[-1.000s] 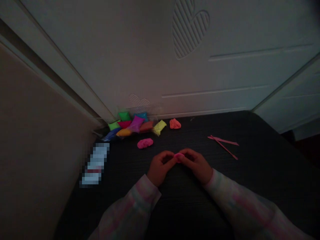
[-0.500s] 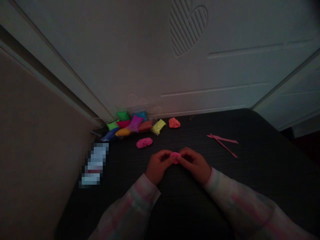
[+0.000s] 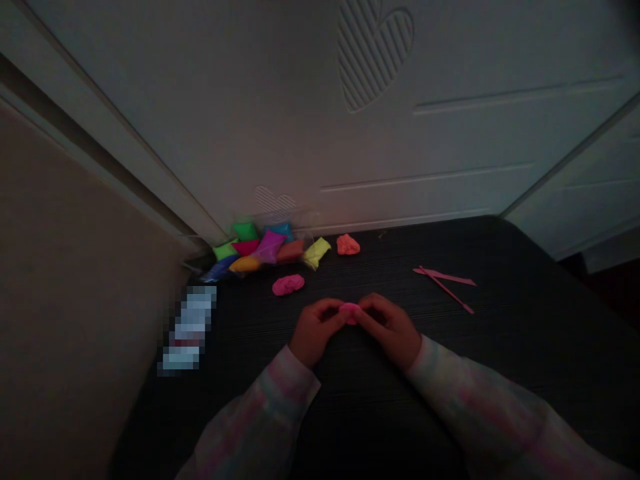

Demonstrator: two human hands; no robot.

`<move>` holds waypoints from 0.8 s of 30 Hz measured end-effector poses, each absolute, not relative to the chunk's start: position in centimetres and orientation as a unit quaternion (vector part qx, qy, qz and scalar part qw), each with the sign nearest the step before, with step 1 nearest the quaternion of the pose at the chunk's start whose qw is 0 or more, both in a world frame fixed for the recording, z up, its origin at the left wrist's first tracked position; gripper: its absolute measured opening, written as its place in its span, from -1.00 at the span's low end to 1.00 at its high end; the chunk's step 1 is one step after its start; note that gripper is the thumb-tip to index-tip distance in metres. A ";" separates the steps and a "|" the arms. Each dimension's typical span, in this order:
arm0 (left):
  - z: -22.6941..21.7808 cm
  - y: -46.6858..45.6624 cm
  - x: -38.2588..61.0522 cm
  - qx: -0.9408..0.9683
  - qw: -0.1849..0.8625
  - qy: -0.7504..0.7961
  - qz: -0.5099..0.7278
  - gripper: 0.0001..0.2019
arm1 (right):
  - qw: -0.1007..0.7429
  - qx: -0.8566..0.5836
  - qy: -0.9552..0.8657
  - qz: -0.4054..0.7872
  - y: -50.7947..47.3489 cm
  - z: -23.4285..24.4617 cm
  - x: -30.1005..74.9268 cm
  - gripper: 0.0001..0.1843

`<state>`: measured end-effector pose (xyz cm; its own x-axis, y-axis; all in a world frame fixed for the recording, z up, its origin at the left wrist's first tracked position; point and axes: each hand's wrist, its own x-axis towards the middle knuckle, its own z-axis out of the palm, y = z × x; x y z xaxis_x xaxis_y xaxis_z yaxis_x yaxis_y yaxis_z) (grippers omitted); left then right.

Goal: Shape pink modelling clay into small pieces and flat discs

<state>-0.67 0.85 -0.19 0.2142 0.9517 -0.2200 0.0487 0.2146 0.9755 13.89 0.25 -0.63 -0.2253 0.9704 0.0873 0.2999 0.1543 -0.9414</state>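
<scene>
A small flattened piece of bright pink clay [image 3: 351,312] is pinched between my two hands over the dark table. My left hand [image 3: 316,330] grips its left edge with thumb and fingers. On the opposite edge, my right hand [image 3: 393,327] holds it the same way, the thumb resting on the near face. Beyond my left hand lies a lumpy pink clay piece [image 3: 289,285]. An orange clay lump [image 3: 348,245] sits farther back, close to the white panel.
Several coloured clay packets [image 3: 270,247] lie in a clear bag at the back left, beside a yellow packet [image 3: 317,253]. Two pink modelling tools [image 3: 447,283] cross at the right. A blurred-out pale item [image 3: 189,328] lies left. A white panel [image 3: 280,100] stands behind the table [image 3: 360,427].
Both hands stay pinched on the pink clay in nearly the same place; its visible face looks slightly narrower. The whole view has shifted very slightly.
</scene>
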 end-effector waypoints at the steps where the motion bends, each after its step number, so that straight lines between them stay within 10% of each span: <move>1: -0.3 0.8 -0.7 0.508 0.595 0.497 0.376 -0.85 | 0.388 -0.487 -0.653 0.431 0.3 -0.6 13.9 -0.81; 24: 0.0 0.6 -0.6 0.570 0.560 0.491 0.346 -0.81 | 0.419 -0.473 -0.507 0.586 0.5 -0.7 13.7 -0.82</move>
<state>-0.61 0.64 0.05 0.2772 0.9483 -0.1546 0.1728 0.1090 0.9789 13.69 0.54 -0.69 -0.2022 0.9707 -0.1299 -0.0117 -0.1350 -0.9908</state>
